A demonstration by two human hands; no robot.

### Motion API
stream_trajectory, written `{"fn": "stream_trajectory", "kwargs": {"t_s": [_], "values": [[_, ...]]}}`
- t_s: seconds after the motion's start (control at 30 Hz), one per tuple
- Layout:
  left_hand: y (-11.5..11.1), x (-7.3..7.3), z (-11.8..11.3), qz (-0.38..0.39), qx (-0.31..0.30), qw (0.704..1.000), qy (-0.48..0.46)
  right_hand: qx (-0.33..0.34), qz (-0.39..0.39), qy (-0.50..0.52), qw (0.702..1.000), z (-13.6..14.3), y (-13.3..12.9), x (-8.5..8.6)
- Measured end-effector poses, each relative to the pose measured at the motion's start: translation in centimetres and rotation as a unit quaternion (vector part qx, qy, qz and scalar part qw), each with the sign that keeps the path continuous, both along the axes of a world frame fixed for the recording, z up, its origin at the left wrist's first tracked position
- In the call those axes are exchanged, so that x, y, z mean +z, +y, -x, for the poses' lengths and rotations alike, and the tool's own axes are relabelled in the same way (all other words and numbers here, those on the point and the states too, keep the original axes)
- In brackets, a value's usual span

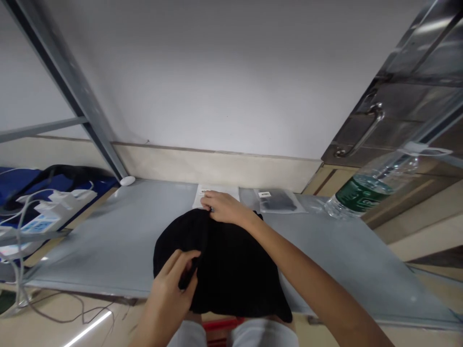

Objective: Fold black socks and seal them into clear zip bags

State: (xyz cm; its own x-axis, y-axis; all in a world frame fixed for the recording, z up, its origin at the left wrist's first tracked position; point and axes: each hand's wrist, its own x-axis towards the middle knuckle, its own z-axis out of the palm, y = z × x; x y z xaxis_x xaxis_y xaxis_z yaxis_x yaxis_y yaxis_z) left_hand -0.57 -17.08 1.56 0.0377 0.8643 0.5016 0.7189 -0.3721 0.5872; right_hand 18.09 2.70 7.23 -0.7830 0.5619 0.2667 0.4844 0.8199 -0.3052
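Observation:
A piece of black cloth (pixel 238 270), perhaps a garment, lies bunched and partly folded over the front of the grey table, its lower edge hanging toward my lap. Its exact kind cannot be made out. My right hand (pixel 224 207) reaches across the cloth and pinches its far edge near a fold. Lower and to the left, my left hand (pixel 171 284) has thumb and fingers curled around the near end of that same fold. Behind the cloth lies a white packet (pixel 197 196), partly hidden by my right hand. A clear bag with something dark inside (pixel 278 201) rests to its right.
On the grey table (pixel 119 231), a tall water bottle with a green label (pixel 365 193) stands at the right. A small white round object (pixel 127 180) sits at the back left corner. White power strips with cables (pixel 47 217) are at far left, near a metal post (pixel 83 101).

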Motion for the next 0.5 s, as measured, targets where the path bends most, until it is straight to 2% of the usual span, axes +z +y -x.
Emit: {"fn": "stream_trajectory", "kwargs": {"t_s": [0.13,0.27,0.4,0.5], "values": [[-0.4,0.7,-2.2,-0.036,-0.091,0.993,0.061,-0.029,-0.09,-0.062,0.994,-2.8,-1.0,-1.3],[-0.9,-0.2,-3.9,-0.032,-0.132,0.985,0.105,-0.048,-0.15,-0.119,0.98,-4.7,-1.6,-3.1],[-1.1,-1.1,-4.5,-0.01,-0.152,0.98,0.13,-0.058,-0.167,-0.148,0.973,-5.7,-1.7,-4.6],[-1.3,-0.7,-4.3,0.017,-0.163,0.98,0.116,-0.057,-0.15,-0.142,0.977,-6.3,-2.1,-5.1]]}}
